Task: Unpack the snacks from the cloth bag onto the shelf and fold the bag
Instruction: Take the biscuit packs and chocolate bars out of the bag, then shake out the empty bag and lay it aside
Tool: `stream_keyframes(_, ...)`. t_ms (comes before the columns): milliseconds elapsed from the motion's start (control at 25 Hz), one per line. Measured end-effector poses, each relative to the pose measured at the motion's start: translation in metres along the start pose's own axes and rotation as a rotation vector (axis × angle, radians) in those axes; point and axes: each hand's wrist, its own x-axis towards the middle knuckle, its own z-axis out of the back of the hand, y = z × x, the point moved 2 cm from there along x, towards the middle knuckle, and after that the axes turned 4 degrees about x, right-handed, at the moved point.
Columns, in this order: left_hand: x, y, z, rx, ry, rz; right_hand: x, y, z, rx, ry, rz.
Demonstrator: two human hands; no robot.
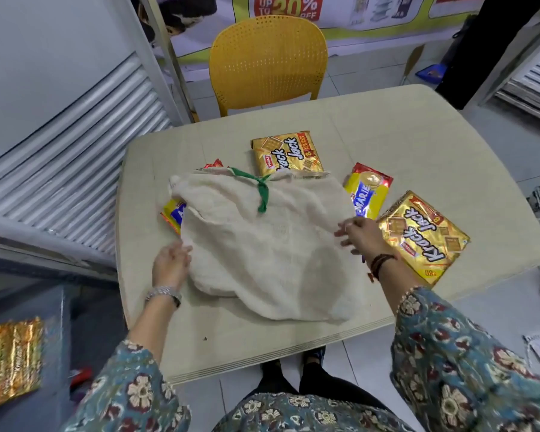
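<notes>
- Head view: cloth bag [262,244] lying flat on counter [418,126], looking emptied; left hand [170,265] pinching its left edge, right hand [360,236] resting fingers spread at right edge, gripping nothing.
- Progress, my read: pkts out but sitting on counter, not shelved; folding just starting.
- Labels: Krack Jack pkt [286,152], 2nd Krack Jack pkt [423,233] w/ "80", Marie pkt [368,190]; "UP TO 30% OFF" banner [287,6].

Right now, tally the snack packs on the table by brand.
Krack Jack: 2, one beyond the cloth bag, one at right
Marie: 2, one right of the bag, one partly under its left edge
Unidentified red wrapper corner: 1
Total: 5
</notes>
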Motion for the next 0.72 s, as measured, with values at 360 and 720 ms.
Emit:
stream_keyframes(360,-0.040,0.092,-0.023,0.301,0.075,0.079,-0.046,-0.124,-0.009,-0.401,-0.236,-0.204)
stream_keyframes(720,-0.037,0.073,-0.025,-0.361,0.000,0.225,-0.037,-0.131,-0.012,0.154,0.016,-0.383)
